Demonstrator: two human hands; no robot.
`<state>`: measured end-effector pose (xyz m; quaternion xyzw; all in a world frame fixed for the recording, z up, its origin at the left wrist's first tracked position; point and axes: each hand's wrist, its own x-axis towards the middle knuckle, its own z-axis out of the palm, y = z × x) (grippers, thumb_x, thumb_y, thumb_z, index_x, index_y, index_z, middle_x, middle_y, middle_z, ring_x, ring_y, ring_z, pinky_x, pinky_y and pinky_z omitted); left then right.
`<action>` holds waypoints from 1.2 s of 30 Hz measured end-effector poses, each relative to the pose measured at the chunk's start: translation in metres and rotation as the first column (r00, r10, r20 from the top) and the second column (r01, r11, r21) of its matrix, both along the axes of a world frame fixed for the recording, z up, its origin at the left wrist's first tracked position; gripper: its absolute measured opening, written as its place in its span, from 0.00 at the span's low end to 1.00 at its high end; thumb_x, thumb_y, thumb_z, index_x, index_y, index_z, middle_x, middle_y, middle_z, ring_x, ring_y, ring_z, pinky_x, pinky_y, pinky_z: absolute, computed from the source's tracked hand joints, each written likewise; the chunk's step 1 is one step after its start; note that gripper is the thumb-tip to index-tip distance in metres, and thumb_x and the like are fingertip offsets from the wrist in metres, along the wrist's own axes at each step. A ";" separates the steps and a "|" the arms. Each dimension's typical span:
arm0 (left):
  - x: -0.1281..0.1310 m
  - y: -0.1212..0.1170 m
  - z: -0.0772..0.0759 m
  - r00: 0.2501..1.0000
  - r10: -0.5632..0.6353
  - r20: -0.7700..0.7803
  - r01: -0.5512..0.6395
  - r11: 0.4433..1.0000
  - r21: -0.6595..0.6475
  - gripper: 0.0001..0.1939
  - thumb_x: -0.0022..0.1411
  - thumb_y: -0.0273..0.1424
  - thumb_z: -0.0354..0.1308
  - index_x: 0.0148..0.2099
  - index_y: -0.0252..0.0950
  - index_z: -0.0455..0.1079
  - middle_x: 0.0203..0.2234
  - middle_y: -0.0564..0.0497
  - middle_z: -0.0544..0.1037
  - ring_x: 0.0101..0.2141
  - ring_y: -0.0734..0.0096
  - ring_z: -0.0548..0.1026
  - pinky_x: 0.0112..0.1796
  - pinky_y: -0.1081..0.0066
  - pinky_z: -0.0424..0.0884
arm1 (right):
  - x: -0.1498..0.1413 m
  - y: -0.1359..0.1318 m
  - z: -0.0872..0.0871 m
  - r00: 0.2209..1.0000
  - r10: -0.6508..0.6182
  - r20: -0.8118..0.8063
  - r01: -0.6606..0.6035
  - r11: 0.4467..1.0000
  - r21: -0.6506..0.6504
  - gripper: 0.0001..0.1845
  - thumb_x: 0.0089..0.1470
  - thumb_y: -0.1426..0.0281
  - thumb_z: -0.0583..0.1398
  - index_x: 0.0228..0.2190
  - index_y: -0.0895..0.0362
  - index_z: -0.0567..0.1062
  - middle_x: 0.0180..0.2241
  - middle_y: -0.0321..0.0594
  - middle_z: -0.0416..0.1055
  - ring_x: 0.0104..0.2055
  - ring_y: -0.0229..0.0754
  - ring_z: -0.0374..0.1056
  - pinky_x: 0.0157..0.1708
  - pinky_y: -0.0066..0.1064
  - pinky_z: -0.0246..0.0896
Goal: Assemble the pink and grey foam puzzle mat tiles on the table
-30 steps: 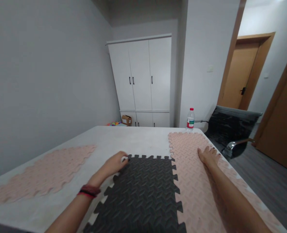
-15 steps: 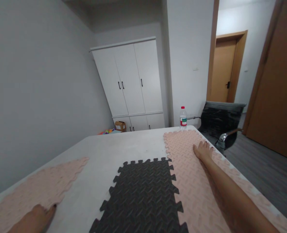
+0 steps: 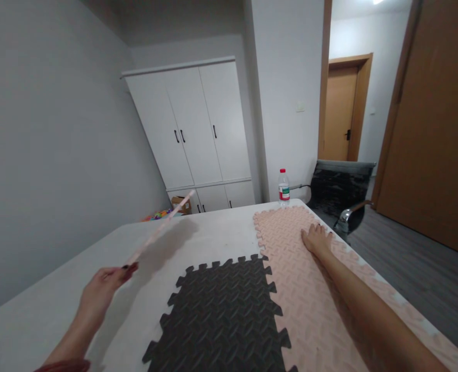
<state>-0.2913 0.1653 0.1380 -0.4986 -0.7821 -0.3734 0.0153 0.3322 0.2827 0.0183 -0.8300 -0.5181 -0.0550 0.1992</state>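
Pinched in my left hand [image 3: 107, 284] is a pink foam mat tile [image 3: 162, 226], raised off the table and seen nearly edge-on, its shadow falling on the white top. My right hand [image 3: 317, 239] lies flat with fingers spread on pink foam matting [image 3: 281, 235] along the table's right side. Between the hands a black foam mat tile [image 3: 221, 310] with jigsaw edges rests on the table. Its right edge meets the pink matting; whether the teeth are fully locked I cannot tell.
The white table [image 3: 221, 232] carries a water bottle [image 3: 283, 187] with a red cap at its far right corner. Beyond stand a black chair [image 3: 341, 191], a white wardrobe [image 3: 198, 124] and a cardboard box [image 3: 183, 205]. A grey wall [image 3: 58, 134] runs along the left.
My left hand has lifted the pink tile from the left of the table, tilting it on edge and moving it forward and right. My right hand stays on the pink matting. The view has shifted slightly.
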 end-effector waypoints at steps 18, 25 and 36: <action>0.114 0.092 -0.073 0.692 -0.443 0.570 0.508 0.860 0.052 0.17 0.44 0.39 0.60 0.34 0.38 0.61 0.28 0.54 0.75 0.25 0.73 0.74 0.27 0.72 0.72 | 0.003 0.004 0.000 1.000 0.015 0.026 -0.015 1.000 -0.003 0.31 0.59 0.54 0.42 0.51 0.63 0.65 0.54 0.59 0.58 0.59 0.59 0.47 0.53 0.58 0.36; 0.114 0.094 -0.077 0.880 -0.464 0.100 0.474 0.862 -0.179 0.25 0.48 0.51 0.54 0.41 0.38 0.64 0.33 0.50 0.74 0.34 0.62 0.73 0.36 0.64 0.68 | 0.003 0.005 -0.003 0.999 0.035 0.028 -0.036 0.999 0.013 0.35 0.58 0.51 0.38 0.51 0.62 0.65 0.56 0.59 0.56 0.59 0.61 0.45 0.53 0.59 0.33; 0.133 0.092 -0.077 0.752 -0.537 -0.382 0.362 0.821 -0.442 0.28 0.60 0.49 0.42 0.58 0.44 0.61 0.40 0.44 0.70 0.43 0.56 0.68 0.43 0.61 0.62 | 0.002 0.004 -0.004 0.998 0.038 0.051 -0.039 0.999 0.015 0.34 0.59 0.51 0.38 0.49 0.61 0.66 0.55 0.58 0.57 0.59 0.60 0.45 0.53 0.59 0.33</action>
